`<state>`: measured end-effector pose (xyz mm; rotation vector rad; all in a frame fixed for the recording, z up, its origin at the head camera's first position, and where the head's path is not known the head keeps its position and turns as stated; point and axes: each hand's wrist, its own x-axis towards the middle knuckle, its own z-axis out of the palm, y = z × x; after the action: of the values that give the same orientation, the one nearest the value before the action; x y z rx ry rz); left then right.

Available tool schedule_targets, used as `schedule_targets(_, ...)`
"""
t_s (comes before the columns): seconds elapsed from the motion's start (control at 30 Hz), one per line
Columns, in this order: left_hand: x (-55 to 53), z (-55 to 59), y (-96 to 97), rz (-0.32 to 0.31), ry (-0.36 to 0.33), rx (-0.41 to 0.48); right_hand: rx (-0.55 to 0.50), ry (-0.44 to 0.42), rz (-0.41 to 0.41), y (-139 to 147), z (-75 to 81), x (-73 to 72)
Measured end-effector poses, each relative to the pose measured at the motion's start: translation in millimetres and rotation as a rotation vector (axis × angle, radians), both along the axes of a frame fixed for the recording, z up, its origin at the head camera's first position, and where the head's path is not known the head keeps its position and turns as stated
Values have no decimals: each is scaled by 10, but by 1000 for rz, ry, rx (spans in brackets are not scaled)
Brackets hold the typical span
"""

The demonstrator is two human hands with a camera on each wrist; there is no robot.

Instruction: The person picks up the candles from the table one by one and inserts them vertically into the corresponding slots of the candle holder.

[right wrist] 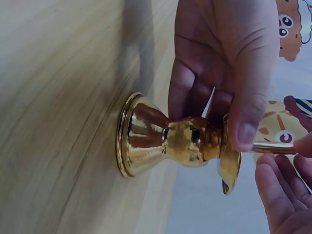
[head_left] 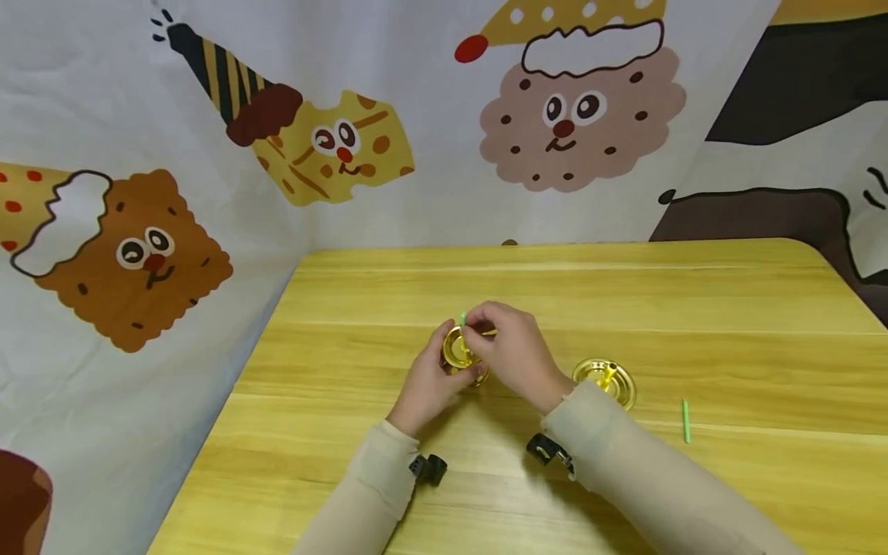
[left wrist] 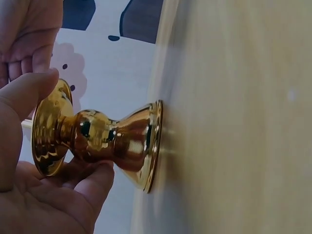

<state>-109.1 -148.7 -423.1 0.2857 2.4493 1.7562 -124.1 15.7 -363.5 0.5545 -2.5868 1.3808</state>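
Note:
A shiny gold candlestick [head_left: 455, 348] stands on the table, with a wide dish on top and a flared base. My left hand [head_left: 426, 385] holds it around the dish, thumb on the near rim and fingers below in the left wrist view. Over the dish, my right hand [head_left: 509, 347] pinches a thin green candle [head_left: 462, 317] between thumb and finger; only its tip shows above them. In the right wrist view the right fingers [right wrist: 275, 187] are at the candlestick's upright gold tube [right wrist: 270, 146]. The candle's lower end is hidden.
A second gold candlestick [head_left: 606, 375] stands to the right, partly hidden by the right sleeve. Farther right, another green candle [head_left: 686, 421] lies on the wooden table [head_left: 756, 370]. A white cloth [head_left: 430, 46] printed with cartoon biscuits hangs behind the table.

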Motion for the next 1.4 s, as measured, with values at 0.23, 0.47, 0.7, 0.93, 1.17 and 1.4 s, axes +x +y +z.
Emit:
schedule_targets(0.23,8,45,-11,9,27,-57,15,-6,15,85,41,75)
schedule_targets(0.47,1,77,-29,35,11,-67,27,20,22,212,93,225)
schedule_targets(0.7,41,261,-91,111,96,-85,44,43,53,312,171,427)
schedule_targets(0.93,130,545,-146,119,158,-22,80,104,36,451,211,604)
schedule_targets(1.17,263,800,-153,118,211,16,81,234,26,655,226,821)
schedule_targets(1.4,485,978,-20,40,330,11,82,330,-12,901,263,1022)
